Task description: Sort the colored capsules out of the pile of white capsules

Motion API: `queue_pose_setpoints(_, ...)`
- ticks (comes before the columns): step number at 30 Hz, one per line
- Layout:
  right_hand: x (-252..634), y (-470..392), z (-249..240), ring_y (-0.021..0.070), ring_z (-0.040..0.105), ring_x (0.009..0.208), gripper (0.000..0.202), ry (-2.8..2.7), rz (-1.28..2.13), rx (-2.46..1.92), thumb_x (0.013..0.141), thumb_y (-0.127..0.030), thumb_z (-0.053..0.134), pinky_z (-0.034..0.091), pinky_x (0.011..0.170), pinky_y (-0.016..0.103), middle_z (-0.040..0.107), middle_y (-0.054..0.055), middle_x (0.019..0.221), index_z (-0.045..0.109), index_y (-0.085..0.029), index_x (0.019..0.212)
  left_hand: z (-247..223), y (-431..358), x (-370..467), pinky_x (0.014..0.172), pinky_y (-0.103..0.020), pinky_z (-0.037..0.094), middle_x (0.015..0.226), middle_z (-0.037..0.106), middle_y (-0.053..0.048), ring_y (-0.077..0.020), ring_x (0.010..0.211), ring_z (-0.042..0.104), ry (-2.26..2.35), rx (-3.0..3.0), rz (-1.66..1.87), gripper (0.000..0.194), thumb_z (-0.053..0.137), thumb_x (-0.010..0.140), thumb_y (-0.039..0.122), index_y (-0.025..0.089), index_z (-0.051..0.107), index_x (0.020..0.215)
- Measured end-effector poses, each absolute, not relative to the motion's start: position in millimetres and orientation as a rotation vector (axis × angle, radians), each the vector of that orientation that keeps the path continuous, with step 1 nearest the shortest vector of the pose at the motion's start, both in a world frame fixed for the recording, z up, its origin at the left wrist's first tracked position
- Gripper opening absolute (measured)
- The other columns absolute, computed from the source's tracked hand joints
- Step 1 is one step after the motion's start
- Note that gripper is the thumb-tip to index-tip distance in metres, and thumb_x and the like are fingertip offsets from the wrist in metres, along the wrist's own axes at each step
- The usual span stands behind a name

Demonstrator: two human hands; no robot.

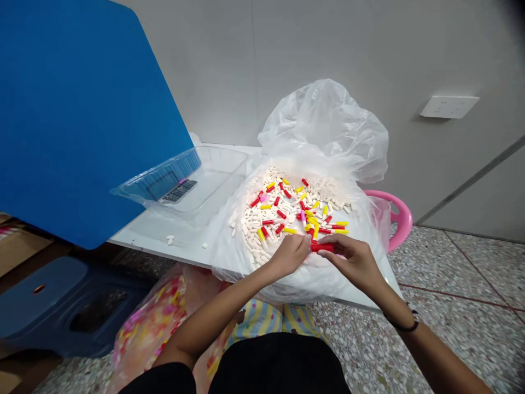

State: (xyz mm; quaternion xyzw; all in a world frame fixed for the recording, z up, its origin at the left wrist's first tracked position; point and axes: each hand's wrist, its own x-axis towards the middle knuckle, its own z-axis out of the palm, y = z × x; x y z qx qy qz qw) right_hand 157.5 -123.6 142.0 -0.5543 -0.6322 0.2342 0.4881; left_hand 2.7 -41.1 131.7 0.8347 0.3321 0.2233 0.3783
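Over the near edge of a heap of small pieces, my two hands meet. The thumb and fingers of my right hand (355, 261) grip a short red plastic tube (322, 248) lying sideways. My left hand (290, 253) is closed in a pinch at the tube's left end; its fingertips hide what is between them. Around and beyond my hands, many small white cylindrical pieces (256, 219) lie on a spread translucent plastic bag (328, 117). Red, yellow and a few pink tubes are scattered among them, some with a white piece showing at one end.
Left of the heap, a clear plastic tray (221, 156) stands on the white table (186, 238). A large blue panel (82, 109) rises at far left. Below are a dark blue stool (36, 295) and a bag of colourful pieces (150, 317). A pink seat (405, 221) is at right.
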Motion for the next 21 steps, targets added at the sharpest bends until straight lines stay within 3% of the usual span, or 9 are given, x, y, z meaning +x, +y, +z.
queue_pose_setpoints(3,158,-130,145,0.0192,0.067,0.075,0.025,-1.6,0.566,-1.398,0.076,-0.04,0.066,0.056,0.071,0.032,0.071,0.006,0.084,0.067,-0.019,0.091,131,-43,0,0.05,-0.023,0.026,0.049,0.042,0.002,-0.0094,0.049,0.04,0.838,2.224,0.53,0.044,0.024,0.092,0.03,0.017,0.037,0.053)
queue_pose_setpoints(8,155,-130,145,0.0162,0.059,0.042,0.046,-1.242,1.241,-1.473,0.07,-0.063,0.06,0.047,0.039,0.026,0.061,0.002,0.053,0.056,-0.016,0.068,130,-52,-2,0.054,-0.025,0.031,0.058,0.055,-0.004,-0.0126,0.054,0.047,0.947,2.641,0.621,0.042,0.029,0.091,0.028,0.015,0.052,0.058)
queue_pose_setpoints(10,153,-130,141,0.0147,0.055,0.036,0.05,-1.232,1.339,-1.481,0.071,-0.067,0.055,0.041,0.034,0.024,0.057,0.0,0.047,0.051,-0.017,0.064,128,-52,-2,0.056,-0.025,0.034,0.063,0.059,-0.006,-0.0142,0.057,0.05,0.92,2.718,0.609,0.039,0.032,0.09,0.028,0.014,0.057,0.063)
queue_pose_setpoints(12,154,-131,136,0.0146,0.055,0.039,0.047,-1.365,1.185,-1.51,0.075,-0.063,0.053,0.042,0.038,0.025,0.057,0.001,0.05,0.054,-0.017,0.068,125,-50,-3,0.057,-0.025,0.034,0.061,0.058,-0.006,-0.0142,0.055,0.049,0.925,2.686,0.566,0.04,0.031,0.09,0.027,0.015,0.057,0.062)
queue_pose_setpoints(15,157,-136,131,0.0178,0.062,0.059,0.033,-1.68,0.633,-1.505,0.081,-0.049,0.055,0.049,0.056,0.03,0.066,0.006,0.072,0.061,-0.017,0.087,121,-43,-5,0.052,-0.025,0.028,0.05,0.047,0.0,-0.0119,0.048,0.041,0.881,2.486,0.488,0.042,0.03,0.089,0.025,0.017,0.049,0.053)
queue_pose_setpoints(17,161,-139,131,0.0196,0.062,0.07,0.025,-1.847,0.376,-1.45,0.085,-0.041,0.053,0.048,0.064,0.032,0.067,0.009,0.082,0.062,-0.019,0.09,119,-41,-6,0.05,-0.025,0.024,0.046,0.041,0.002,-0.0108,0.046,0.037,0.814,2.357,0.456,0.042,0.031,0.089,0.025,0.017,0.042,0.049)
queue_pose_setpoints(19,163,-141,130,0.0185,0.06,0.068,0.025,-1.937,0.377,-1.426,0.088,-0.039,0.048,0.046,0.061,0.03,0.066,0.008,0.076,0.061,-0.019,0.08,117,-42,-7,0.05,-0.025,0.023,0.046,0.04,0.002,-0.0108,0.046,0.036,0.8,2.325,0.441,0.044,0.031,0.09,0.027,0.017,0.04,0.048)
queue_pose_setpoints(21,163,-141,129,0.0147,0.055,0.055,0.032,-1.912,0.599,-1.453,0.089,-0.043,0.046,0.041,0.053,0.026,0.06,0.003,0.059,0.055,-0.019,0.069,114,-46,-7,0.052,-0.026,0.025,0.047,0.043,0.001,-0.0115,0.047,0.038,0.846,2.395,0.44,0.046,0.03,0.091,0.029,0.017,0.043,0.049)
